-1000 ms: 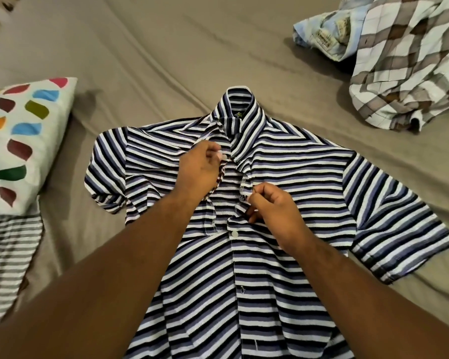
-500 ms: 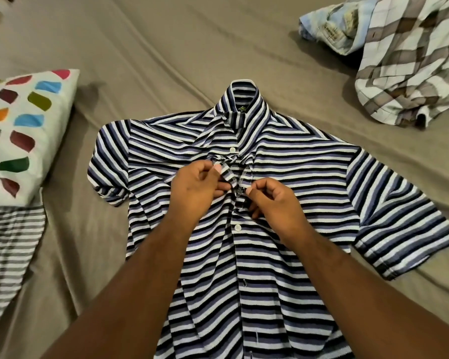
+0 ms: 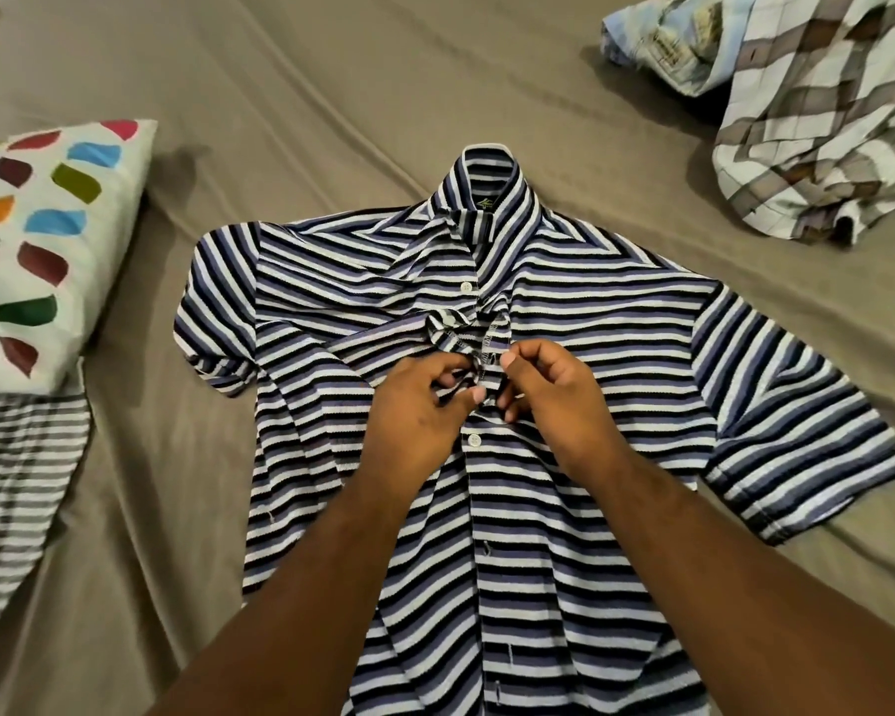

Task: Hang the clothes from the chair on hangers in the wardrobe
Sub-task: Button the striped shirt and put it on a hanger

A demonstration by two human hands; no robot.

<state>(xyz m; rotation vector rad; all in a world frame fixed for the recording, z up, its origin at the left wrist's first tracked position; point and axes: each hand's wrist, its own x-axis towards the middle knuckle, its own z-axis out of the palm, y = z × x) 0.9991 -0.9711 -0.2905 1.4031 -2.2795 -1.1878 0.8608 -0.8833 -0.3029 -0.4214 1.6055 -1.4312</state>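
Striped shirt (image 3: 331, 281): flat on the sheet (image 3: 331, 95), front up, its opening bunched between the fingers.
Left hand (image 3: 414, 405): fingers curled, pinching one edge of the opening.
Right hand (image 3: 553, 400): thumb and forefinger pinching the facing edge, possibly over a hidden button.
Button (image 3: 473, 440): just nearside of the fingertips.
Checked shirt (image 3: 822, 147): crumpled, well beyond the right fingers.
Pillow (image 3: 47, 250): well left of the fingers.

Bedroom at home: taupe bedsheet (image 3: 331, 69), patterned pillow (image 3: 47, 240), shirts strewn about.
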